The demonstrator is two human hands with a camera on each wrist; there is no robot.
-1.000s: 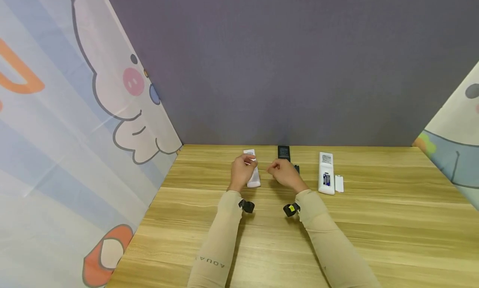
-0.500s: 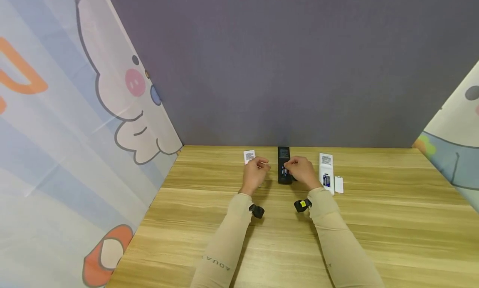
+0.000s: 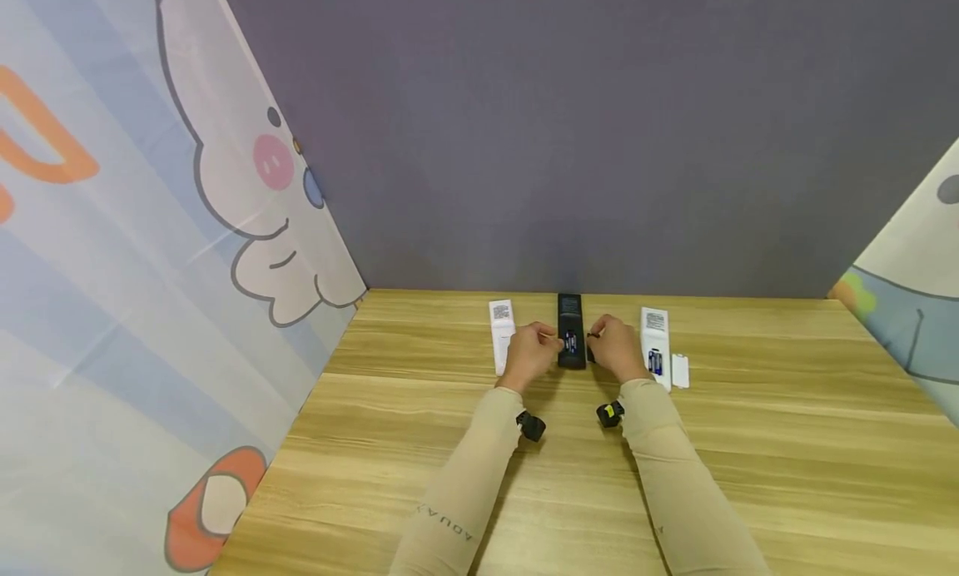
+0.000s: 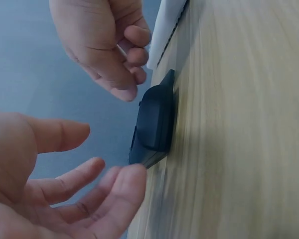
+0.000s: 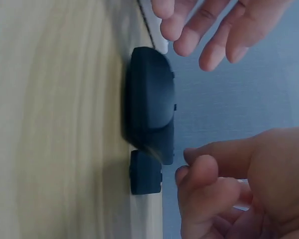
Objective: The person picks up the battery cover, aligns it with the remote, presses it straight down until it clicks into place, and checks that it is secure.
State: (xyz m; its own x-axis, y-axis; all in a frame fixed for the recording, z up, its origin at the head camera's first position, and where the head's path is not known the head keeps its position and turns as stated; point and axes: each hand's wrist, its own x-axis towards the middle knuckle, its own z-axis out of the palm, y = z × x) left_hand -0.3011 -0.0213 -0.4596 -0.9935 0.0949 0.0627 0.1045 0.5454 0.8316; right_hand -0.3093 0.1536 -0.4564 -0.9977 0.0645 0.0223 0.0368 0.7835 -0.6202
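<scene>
A black remote control (image 3: 570,310) lies back side up on the table, its battery compartment uncovered and batteries showing inside. Just left of it is my left hand (image 3: 530,353), fingers loosely extended and apart, holding nothing in the left wrist view. On the other side, my right hand (image 3: 616,347) hovers over a small black battery cover (image 5: 146,172) lying beside the remote. Its thumb and forefinger are bent close together; in the right wrist view a gap separates them from the cover.
A white remote (image 3: 500,326) lies at the left, partly behind my left hand. At the right is another white remote (image 3: 654,321) with batteries exposed, its loose white cover (image 3: 680,371) beside it. A grey panel (image 3: 569,143) rises behind the wooden table (image 3: 375,426).
My left hand has moved right from the left white remote to the black one. My right hand has also shifted right, from in front of the black remote to its cover.
</scene>
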